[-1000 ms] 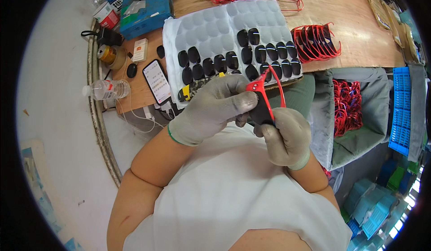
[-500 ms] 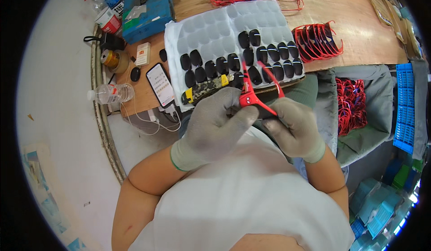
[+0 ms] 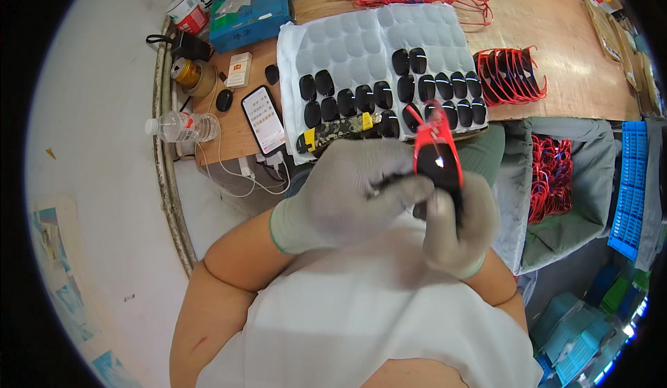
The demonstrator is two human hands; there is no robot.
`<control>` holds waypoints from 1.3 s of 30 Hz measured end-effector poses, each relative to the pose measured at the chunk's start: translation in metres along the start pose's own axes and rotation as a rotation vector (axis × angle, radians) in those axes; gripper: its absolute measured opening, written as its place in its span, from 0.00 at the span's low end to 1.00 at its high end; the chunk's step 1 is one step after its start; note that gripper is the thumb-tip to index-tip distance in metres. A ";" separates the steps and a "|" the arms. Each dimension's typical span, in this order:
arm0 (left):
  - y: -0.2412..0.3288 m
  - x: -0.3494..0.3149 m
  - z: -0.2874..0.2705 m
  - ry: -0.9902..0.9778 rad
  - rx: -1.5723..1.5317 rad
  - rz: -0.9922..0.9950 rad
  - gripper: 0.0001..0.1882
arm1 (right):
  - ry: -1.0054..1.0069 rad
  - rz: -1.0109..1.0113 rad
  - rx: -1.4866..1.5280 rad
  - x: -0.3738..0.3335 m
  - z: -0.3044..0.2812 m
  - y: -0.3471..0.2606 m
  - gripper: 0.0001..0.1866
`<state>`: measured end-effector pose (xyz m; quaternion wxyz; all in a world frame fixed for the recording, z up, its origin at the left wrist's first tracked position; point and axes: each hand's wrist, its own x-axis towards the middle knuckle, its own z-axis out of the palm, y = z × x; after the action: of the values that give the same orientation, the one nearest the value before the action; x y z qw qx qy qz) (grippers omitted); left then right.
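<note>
While both hands (image 3: 361, 186) (image 3: 469, 228) pinch the red-framed glasses (image 3: 442, 168), their long axis seems to point toward the tray (image 3: 326, 49).

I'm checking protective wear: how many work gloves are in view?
2: one on the left hand, one on the right hand, beside it, which grips a red frame. Any others would be hidden.

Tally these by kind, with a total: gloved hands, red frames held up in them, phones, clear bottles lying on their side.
Gloved hands, left hand and right hand: 2
Held red frame: 1
Phone: 1
Clear bottle on its side: 1
Total: 5
</note>
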<state>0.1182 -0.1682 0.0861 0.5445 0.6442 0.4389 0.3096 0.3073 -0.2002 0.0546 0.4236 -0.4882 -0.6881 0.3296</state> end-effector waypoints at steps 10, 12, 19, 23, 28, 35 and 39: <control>0.006 -0.004 -0.021 -0.207 0.029 0.192 0.14 | -0.187 -0.408 0.340 0.028 -0.013 0.006 0.08; -0.006 0.002 -0.017 -0.071 0.035 0.298 0.19 | -0.367 -0.377 0.463 0.033 -0.019 0.019 0.12; -0.022 0.055 -0.018 -0.150 -0.006 0.250 0.15 | -0.511 -0.067 0.674 0.044 -0.039 0.054 0.20; -0.084 0.134 -0.075 -0.044 0.406 0.158 0.14 | -0.051 -0.131 -0.098 0.070 -0.084 0.126 0.19; -0.176 0.284 -0.177 0.147 1.310 0.216 0.22 | 0.153 0.195 -0.804 0.141 -0.194 0.282 0.19; -0.196 0.328 -0.172 0.086 1.391 -0.128 0.13 | -0.064 0.441 -0.813 0.173 -0.201 0.319 0.24; -0.185 0.303 -0.196 0.333 1.384 0.333 0.12 | 0.281 0.006 -0.665 0.168 -0.156 0.260 0.17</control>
<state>0.0322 0.1931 -0.0755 -0.1157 0.8434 0.5073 0.1342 0.5232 0.0457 -0.0610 0.3312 -0.6419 -0.6914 0.0185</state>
